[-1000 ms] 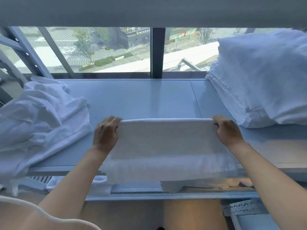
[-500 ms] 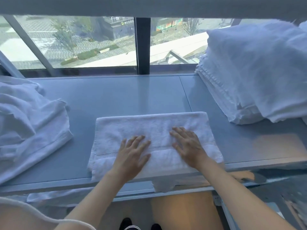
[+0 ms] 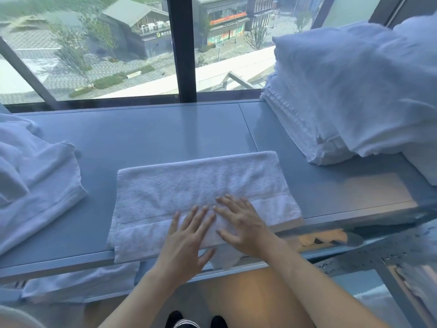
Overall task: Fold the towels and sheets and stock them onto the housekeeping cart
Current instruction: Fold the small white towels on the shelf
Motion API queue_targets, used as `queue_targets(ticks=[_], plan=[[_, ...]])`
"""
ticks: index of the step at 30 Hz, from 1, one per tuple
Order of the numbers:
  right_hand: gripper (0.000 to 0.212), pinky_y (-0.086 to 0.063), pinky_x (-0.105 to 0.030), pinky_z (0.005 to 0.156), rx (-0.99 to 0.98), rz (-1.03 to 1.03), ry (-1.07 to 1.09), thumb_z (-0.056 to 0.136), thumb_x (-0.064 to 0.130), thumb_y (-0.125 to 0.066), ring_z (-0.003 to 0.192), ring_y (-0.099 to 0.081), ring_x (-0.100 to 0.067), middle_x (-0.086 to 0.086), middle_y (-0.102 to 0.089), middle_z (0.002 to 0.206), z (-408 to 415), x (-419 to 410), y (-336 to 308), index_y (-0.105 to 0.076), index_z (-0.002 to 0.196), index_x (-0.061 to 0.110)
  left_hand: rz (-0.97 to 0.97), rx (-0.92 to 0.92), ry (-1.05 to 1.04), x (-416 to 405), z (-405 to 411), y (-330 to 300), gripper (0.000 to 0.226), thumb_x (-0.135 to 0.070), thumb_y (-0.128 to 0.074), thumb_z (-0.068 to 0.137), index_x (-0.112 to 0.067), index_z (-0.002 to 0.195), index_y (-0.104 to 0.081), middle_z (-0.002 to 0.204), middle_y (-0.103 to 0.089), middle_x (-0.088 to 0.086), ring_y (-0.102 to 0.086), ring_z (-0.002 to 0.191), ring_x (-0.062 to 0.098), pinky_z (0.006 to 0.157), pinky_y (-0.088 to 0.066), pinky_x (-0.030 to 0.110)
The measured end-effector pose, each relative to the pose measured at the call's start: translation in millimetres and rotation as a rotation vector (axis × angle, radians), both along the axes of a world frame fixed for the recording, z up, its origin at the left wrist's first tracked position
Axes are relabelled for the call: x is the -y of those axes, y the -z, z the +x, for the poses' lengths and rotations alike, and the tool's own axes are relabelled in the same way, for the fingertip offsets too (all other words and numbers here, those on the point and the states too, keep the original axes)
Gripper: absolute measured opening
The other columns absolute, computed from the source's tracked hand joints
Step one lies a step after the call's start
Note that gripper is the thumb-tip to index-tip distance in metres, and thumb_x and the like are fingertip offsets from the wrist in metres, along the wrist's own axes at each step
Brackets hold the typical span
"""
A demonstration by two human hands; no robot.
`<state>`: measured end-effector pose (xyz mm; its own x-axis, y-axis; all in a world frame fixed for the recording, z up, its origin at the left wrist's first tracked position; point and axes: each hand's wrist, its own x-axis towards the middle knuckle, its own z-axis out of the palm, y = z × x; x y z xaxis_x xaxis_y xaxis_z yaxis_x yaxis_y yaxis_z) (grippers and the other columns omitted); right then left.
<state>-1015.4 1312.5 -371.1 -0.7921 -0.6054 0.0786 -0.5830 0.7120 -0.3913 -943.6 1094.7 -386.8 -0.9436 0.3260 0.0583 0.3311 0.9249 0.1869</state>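
The folded towel (image 3: 201,200) lies flat on the table (image 3: 165,136), its near edge hanging just over the table's front lip. A second ago it was held up by its two top corners; now it is laid down and doubled over, and both hands have moved from the corners to its middle. The left hand (image 3: 186,242) and the right hand (image 3: 243,226) lie side by side on the near half of the towel, fingers straight and spread, palms pressing down; neither grip is closed on anything. Half a second ago the hands were slightly apart; now they nearly touch, so the smoothing seems to be finishing. This fold looks done, and a further fold or a move to the stack probably follows. To the right stands a pile of folded towels (image 3: 331,102); to the left lies loose linen (image 3: 35,171), still unfolded.
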Motion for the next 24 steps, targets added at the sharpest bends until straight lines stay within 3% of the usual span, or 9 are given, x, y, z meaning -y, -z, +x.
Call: queue_targets(ticks=[3,6,10,12,15,21,24], plan=[[0.084,0.001,-0.042,0.128,-0.022,0.061,-0.037,0.086,0.068,-0.055,0.157,0.002,-0.007,0.013,-0.015,0.17,2,-4,4,-0.03,0.159,0.034,-0.023,-0.037,-0.009,2,-1,5,0.074,-0.054,-0.045,0.098,-0.026,0.163,-0.025,0.171,-0.017,-0.005,-0.013,0.158,0.019,0.122,-0.024,0.058],[0.099,0.003,-0.043,0.127,-0.039,0.115,-0.066,0.076,0.069,-0.061,0.158,0.003,-0.012,0.01,-0.011,0.171,2,-7,6,-0.023,0.161,0.034,-0.016,-0.03,-0.024,-2,-2,4,0.07,-0.055,-0.038,0.099,-0.025,0.162,-0.03,0.169,-0.024,-0.006,-0.02,0.157,0.019,0.122,-0.024,0.057],[0.093,-0.004,-0.05,0.127,-0.074,0.176,-0.061,0.083,0.057,-0.06,0.159,0.0,-0.017,0.005,-0.01,0.172,7,-5,9,-0.02,0.162,0.029,0.033,-0.039,-0.045,-3,-1,-3,0.063,-0.042,-0.037,0.098,-0.026,0.159,-0.036,0.167,-0.03,-0.007,-0.025,0.155,0.018,0.122,-0.026,0.056],[0.088,-0.002,-0.05,0.128,-0.061,0.199,-0.077,0.088,0.053,-0.056,0.159,0.003,-0.017,0.005,-0.007,0.172,8,-5,8,-0.017,0.163,0.028,0.063,-0.072,-0.039,-3,-1,-7,0.064,-0.027,-0.053,0.093,-0.024,0.156,-0.043,0.164,-0.037,-0.006,-0.031,0.153,0.019,0.12,-0.031,0.056],[0.082,0.005,-0.043,0.127,-0.019,0.199,-0.124,0.091,0.043,-0.047,0.159,0.005,-0.015,0.006,-0.002,0.173,10,-11,2,-0.014,0.164,0.029,0.083,-0.103,-0.024,4,2,-10,0.084,0.0,-0.077,0.072,-0.019,0.149,-0.053,0.157,-0.048,-0.003,-0.043,0.147,0.023,0.115,-0.039,0.056],[0.078,-0.016,-0.032,0.127,0.012,0.072,-0.033,0.084,-0.005,-0.041,0.155,-0.024,-0.014,0.005,-0.031,0.166,6,-47,-15,-0.039,0.158,0.019,0.101,-0.17,-0.179,54,16,-14,0.089,0.023,-0.069,0.055,-0.014,0.136,-0.066,0.147,-0.059,0.001,-0.055,0.137,0.025,0.108,-0.045,0.051],[0.076,-0.041,-0.034,0.116,-0.116,0.007,0.092,0.075,-0.018,-0.046,0.14,-0.051,-0.02,0.0,-0.056,0.149,3,-81,-20,-0.061,0.142,0.013,0.108,-0.163,-0.294,99,27,-17,0.082,0.023,-0.062,0.06,-0.014,0.133,-0.068,0.143,-0.062,0.0,-0.058,0.134,0.025,0.104,-0.048,0.049]])
